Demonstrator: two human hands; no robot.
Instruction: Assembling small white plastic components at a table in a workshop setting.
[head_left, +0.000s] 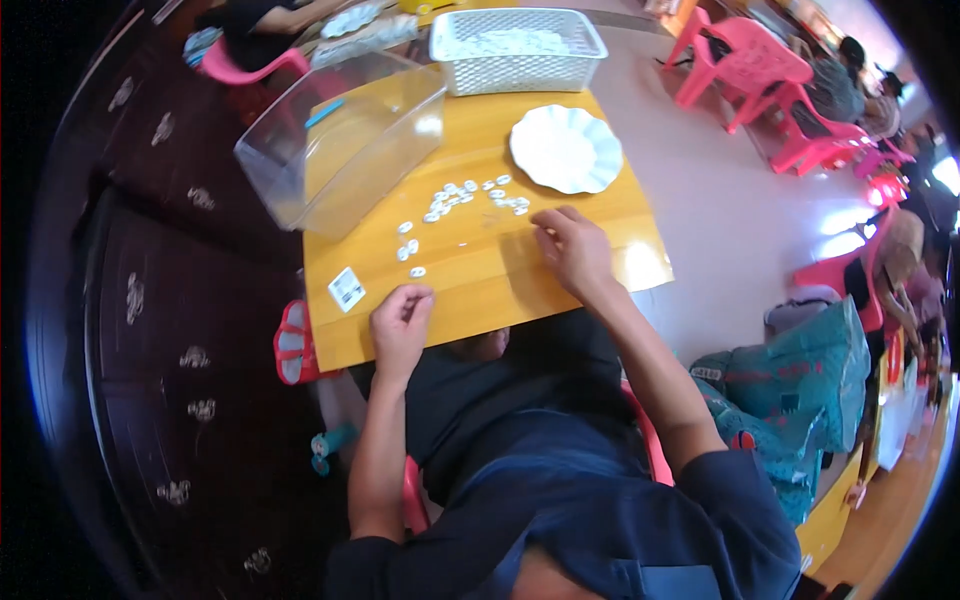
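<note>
Small white oval pieces (455,197) with dark openings or marks lie loosely grouped on the yellow wooden table (470,270). They are too small to name surely. A few more (405,250) lie apart on the left. My right hand (578,255) hovers right of the group, fingers bent and seemingly apart, with nothing visible in them. At the table's near edge, my left hand (400,325) has its fingers curled in and pressed together; whatever they hold, if anything, is hidden. A white plate with a scalloped rim (567,150) sits beyond my right hand.
A clear plastic bin (345,150) stands at the table's left, and a white perforated basket (518,75) at the far edge. A square printed label (346,289) lies near my left hand. Teal sacks (800,380) stand right; people sit on pink chairs (745,65) beyond.
</note>
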